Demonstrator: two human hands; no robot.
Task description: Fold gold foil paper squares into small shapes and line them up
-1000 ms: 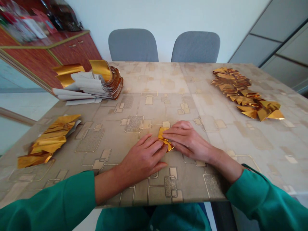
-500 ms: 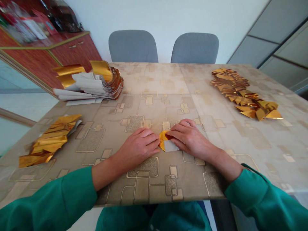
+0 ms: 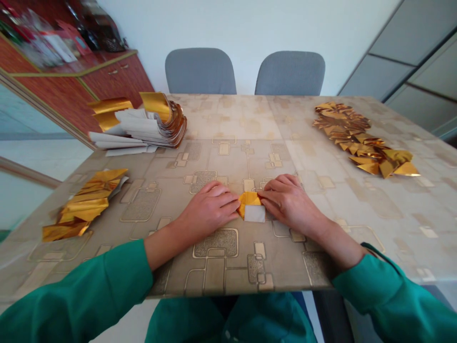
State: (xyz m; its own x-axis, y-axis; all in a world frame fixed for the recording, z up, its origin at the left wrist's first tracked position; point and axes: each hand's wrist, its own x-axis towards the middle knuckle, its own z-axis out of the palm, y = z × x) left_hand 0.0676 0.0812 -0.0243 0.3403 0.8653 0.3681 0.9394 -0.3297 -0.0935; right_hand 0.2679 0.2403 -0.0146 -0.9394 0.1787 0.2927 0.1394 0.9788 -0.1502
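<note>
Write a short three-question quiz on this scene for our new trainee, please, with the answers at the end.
1. Multiple choice: what is between the left hand and the right hand?
A) a cup
B) folded paper
C) a pair of scissors

2. True or false: the two hands are clasped together.

3. Fill in the missing word: the thick stack lies at the far ____ of the table, as the person sees it.

Key:
1. B; it shows a gold part and a white part.
2. False; the hands are apart, one on either side of the folded paper.
3. left
</note>
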